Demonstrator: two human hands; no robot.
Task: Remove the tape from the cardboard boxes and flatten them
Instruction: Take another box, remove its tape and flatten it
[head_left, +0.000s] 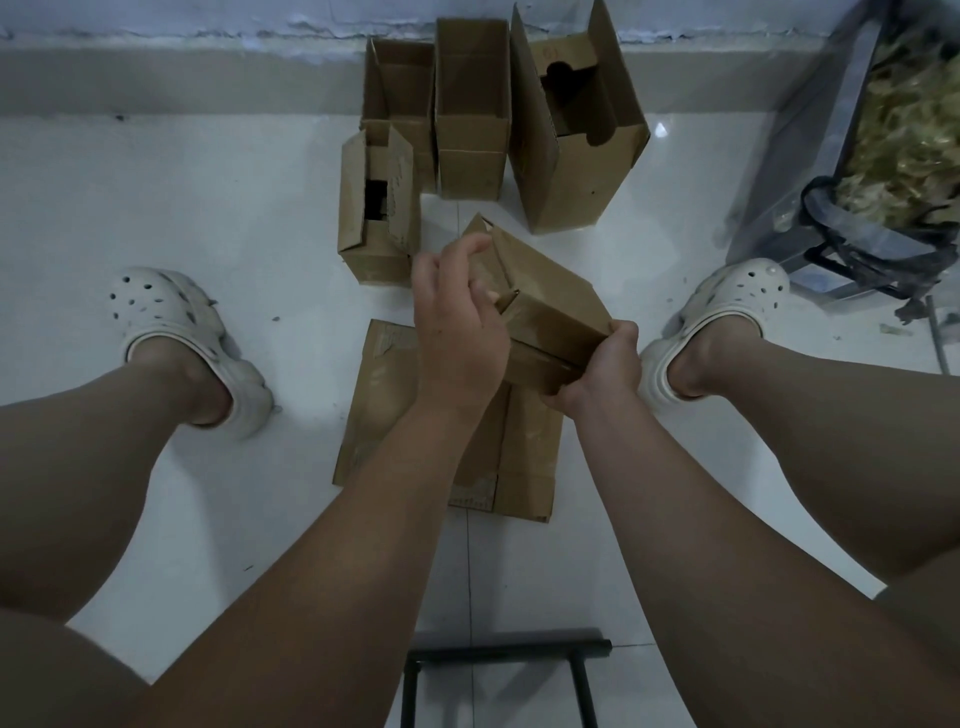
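Observation:
A small brown cardboard box (545, 291) is held above the floor between my knees. My right hand (602, 371) grips its near lower corner, fingers curled under it. My left hand (457, 317) is on the box's left side, its fingers curled at the flap and a strip of clear tape near the top edge. Beneath the box a flattened cardboard box (384, 410) lies on the white tiles. Several open, upright boxes stand farther off: a small one (376, 208) at left, two narrow ones (470, 104) by the wall and a taller one (576, 130) at right.
My feet in white clogs (182, 332) flank the work area, the other clog (727, 306) at right. A clear container of crumpled tape and scraps (883, 156) stands at the far right. A black metal stool frame (498, 670) is under me. The wall base runs along the top.

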